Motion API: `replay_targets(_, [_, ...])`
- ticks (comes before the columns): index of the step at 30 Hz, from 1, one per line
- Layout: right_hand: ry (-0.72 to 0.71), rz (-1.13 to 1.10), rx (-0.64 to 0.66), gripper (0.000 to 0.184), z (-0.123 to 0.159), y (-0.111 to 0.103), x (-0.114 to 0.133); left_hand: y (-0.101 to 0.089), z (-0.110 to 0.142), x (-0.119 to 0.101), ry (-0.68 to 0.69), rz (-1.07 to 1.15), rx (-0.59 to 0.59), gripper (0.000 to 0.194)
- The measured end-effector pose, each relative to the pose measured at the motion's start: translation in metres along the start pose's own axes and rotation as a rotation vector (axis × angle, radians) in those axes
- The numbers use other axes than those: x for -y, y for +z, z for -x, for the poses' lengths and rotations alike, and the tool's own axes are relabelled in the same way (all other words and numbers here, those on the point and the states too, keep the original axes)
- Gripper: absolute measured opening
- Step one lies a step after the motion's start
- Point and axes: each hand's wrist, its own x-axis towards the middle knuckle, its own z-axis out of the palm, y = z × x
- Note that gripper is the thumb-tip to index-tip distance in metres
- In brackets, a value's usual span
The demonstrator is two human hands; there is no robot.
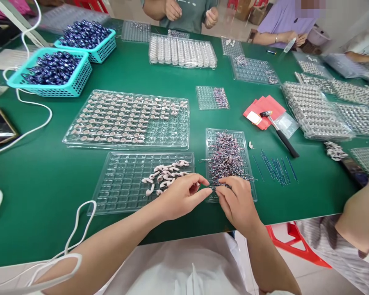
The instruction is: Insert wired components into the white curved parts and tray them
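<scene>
My left hand and my right hand meet fingertip to fingertip above the near edge of a clear tray heaped with thin wired parts. Both hands pinch something small and thin between them; it looks like one of the wired parts. Just left of my left hand, a clear compartment tray carries a small pile of pale pink earbud-shaped shells. Behind it lies a larger clear tray filled with rows of the same pink shells.
Green table. Two teal baskets of dark blue parts stand far left. Blue wire pieces, a black-handled hammer and red cards lie right. Stacked clear trays fill the right side. Other people work across and at my right. White cable trails left.
</scene>
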Motion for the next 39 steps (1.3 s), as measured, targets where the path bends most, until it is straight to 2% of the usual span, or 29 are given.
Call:
replay_targets(4, [-0.101, -0.045, 0.012, 0.019, 0.003, 0.000, 0.009, -0.001, 0.001, -0.002, -0.024, 0.023, 0.055, 0.033])
replay_targets(9, [-0.125, -0.130, -0.035, 0.022, 0.001, 0.002, 0.015, -0.009, 0.003, -0.002, -0.020, 0.075, 0.122, 0.029])
replay_targets(13, [-0.151, -0.143, -0.075, 0.024, -0.002, 0.002, 0.017, -0.013, 0.004, -0.003, 0.006, 0.073, 0.109, 0.020])
replay_targets(21, [-0.183, -0.125, 0.020, 0.019, -0.011, -0.005, 0.020, -0.017, 0.007, -0.007, 0.116, -0.005, 0.072, 0.019])
replay_targets(29, [-0.120, -0.194, -0.180, 0.030, -0.014, 0.001, 0.021, -0.016, 0.007, -0.006, 0.067, 0.138, 0.006, 0.021])
replay_targets(39, [0.033, -0.549, -0.261, 0.022, -0.015, 0.017, 0.025, -0.014, 0.003, -0.003, -0.068, 0.433, 0.129, 0.024])
